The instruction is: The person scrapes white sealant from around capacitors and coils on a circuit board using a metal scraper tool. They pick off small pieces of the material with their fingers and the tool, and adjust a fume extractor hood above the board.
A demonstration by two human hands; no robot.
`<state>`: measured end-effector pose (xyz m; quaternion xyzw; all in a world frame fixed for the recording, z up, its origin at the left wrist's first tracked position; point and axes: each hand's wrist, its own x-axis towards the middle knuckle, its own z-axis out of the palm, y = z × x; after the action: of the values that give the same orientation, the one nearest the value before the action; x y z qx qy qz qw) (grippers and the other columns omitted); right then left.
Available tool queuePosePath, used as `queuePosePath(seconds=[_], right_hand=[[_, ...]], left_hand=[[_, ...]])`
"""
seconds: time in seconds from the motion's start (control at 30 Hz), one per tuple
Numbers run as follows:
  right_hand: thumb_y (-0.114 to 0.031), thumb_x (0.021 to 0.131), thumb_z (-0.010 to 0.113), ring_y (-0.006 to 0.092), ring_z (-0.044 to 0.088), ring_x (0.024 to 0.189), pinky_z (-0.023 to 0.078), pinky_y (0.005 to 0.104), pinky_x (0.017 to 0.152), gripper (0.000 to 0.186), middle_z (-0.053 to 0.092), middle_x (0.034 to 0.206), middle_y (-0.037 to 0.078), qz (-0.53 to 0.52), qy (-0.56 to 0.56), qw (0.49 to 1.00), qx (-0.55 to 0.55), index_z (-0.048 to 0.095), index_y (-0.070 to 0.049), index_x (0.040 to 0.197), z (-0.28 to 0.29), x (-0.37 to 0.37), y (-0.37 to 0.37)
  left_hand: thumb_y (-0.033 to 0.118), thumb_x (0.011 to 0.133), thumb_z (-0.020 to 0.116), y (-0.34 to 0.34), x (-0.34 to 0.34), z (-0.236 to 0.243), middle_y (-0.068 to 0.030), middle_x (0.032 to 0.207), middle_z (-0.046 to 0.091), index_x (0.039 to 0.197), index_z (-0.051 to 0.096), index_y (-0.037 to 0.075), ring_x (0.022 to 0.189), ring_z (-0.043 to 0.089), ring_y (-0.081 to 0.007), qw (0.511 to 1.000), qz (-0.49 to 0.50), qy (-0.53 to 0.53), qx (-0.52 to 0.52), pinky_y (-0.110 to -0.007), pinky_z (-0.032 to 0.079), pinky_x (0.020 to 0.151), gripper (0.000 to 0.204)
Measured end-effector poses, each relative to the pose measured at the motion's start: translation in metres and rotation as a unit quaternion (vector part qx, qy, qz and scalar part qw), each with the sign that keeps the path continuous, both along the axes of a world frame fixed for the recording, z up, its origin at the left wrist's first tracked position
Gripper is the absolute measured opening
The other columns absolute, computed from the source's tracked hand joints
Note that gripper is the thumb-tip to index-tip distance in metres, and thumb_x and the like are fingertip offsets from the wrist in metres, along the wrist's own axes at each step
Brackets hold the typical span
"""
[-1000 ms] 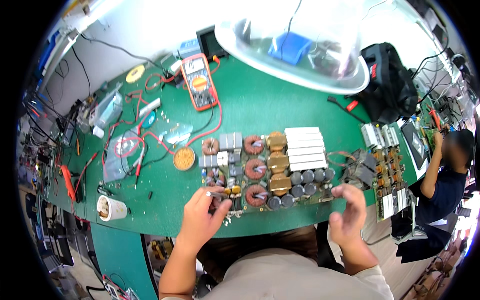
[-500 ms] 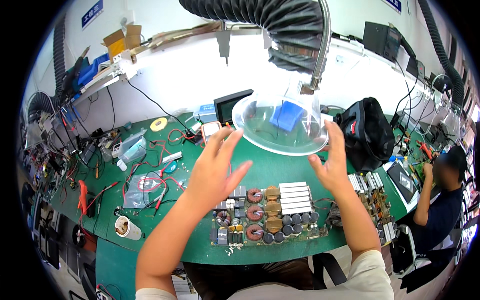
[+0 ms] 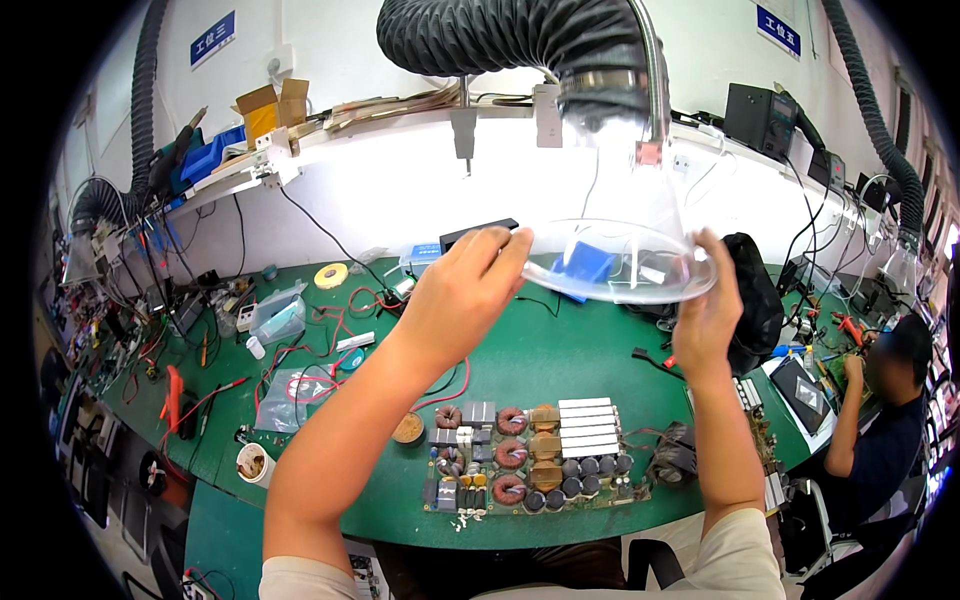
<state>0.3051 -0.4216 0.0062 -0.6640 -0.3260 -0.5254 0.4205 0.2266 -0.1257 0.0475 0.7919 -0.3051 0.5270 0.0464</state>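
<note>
A clear plastic fume-extractor hood (image 3: 625, 297) hangs above the bench from a black ribbed duct (image 3: 500, 38). My left hand (image 3: 462, 298) is closed, its fingers pinching the hood's left rim. On the opposite side, my right hand (image 3: 708, 315) is closed around the right rim, slightly blurred by motion. Below, near the bench's front edge, lies a large circuit board (image 3: 545, 480) with copper-wound coils, black capacitors and white finned blocks. Through the clear plastic shows a blue object (image 3: 585, 264).
A flexible metal arm (image 3: 650, 85) runs beside the duct. A black bag (image 3: 755, 310) stands behind my right hand. Test leads, a plastic bag (image 3: 292, 398) and a paper cup (image 3: 256, 464) lie to the left. At the right sits another person (image 3: 880, 430).
Both hands have closed on the hood's rim, where before their fingers were spread beside it. The hood has shifted right and looks flatter. The whole view has tilted upward.
</note>
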Motion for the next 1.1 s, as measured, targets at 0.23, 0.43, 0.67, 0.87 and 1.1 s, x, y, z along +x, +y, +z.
queuePosePath(seconds=[0.23, 0.43, 0.67, 0.87, 1.1], right_hand=[[-0.046, 0.108, 0.052, 0.0167, 0.065, 0.091, 0.051, 0.0304, 0.087, 0.056, 0.069, 0.111, 0.013, 0.0, 0.031, 0.999, 0.036, 0.057, -0.001, 0.142, 0.103, -0.016, -0.011], [-0.05, 0.11, 0.046, 0.014, 0.062, 0.087, 0.05, 0.0297, 0.083, 0.058, 0.069, 0.107, 0.01, -0.006, 0.021, 0.999, 0.04, 0.058, -0.003, 0.143, 0.208, 0.043, -0.063], [-0.052, 0.109, 0.046, 0.0221, 0.068, 0.114, 0.05, 0.0298, 0.097, 0.067, 0.054, 0.148, 0.015, 0.122, 0.071, 0.984, 0.109, 0.043, -0.003, 0.155, 0.243, 0.11, -0.061], [-0.049, 0.108, 0.05, 0.0228, 0.067, 0.116, 0.049, 0.0309, 0.1, 0.065, 0.058, 0.142, 0.016, 0.029, 0.028, 0.998, 0.054, 0.049, 0.0, 0.149, 0.235, 0.105, -0.085], [-0.038, 0.106, 0.058, 0.0188, 0.065, 0.105, 0.048, 0.0313, 0.098, 0.045, 0.072, 0.113, 0.013, 0.014, 0.034, 0.999, -0.019, 0.066, 0.002, 0.126, 0.166, 0.036, -0.084]], left_hand=[[0.005, 0.09, 0.076, -0.022, -0.003, 0.064, -0.0126, 0.089, 0.066, 0.107, 0.069, 0.002, 0.072, 0.066, -0.0314, 0.999, -0.019, -0.037, -0.029, -0.039, 0.054, 0.065, 0.019], [0.021, 0.097, 0.072, -0.056, 0.024, 0.133, -0.0118, 0.08, 0.064, 0.092, 0.065, 0.002, 0.062, 0.058, -0.0312, 0.994, -0.036, -0.104, -0.009, -0.037, 0.046, 0.057, 0.021], [0.026, 0.096, 0.07, -0.101, 0.087, 0.192, -0.0205, 0.076, 0.069, 0.089, 0.073, 0.001, 0.07, 0.069, -0.0373, 0.994, -0.05, -0.101, 0.006, -0.046, 0.055, 0.066, 0.026], [0.024, 0.095, 0.071, -0.137, 0.12, 0.215, -0.0272, 0.076, 0.069, 0.079, 0.072, -0.003, 0.076, 0.07, -0.045, 0.994, -0.067, -0.086, -0.031, -0.051, 0.057, 0.073, 0.032], [0.026, 0.092, 0.074, -0.173, 0.163, 0.212, -0.0295, 0.083, 0.071, 0.087, 0.073, -0.006, 0.087, 0.072, -0.0458, 0.988, -0.073, -0.042, -0.126, -0.052, 0.057, 0.08, 0.032]])
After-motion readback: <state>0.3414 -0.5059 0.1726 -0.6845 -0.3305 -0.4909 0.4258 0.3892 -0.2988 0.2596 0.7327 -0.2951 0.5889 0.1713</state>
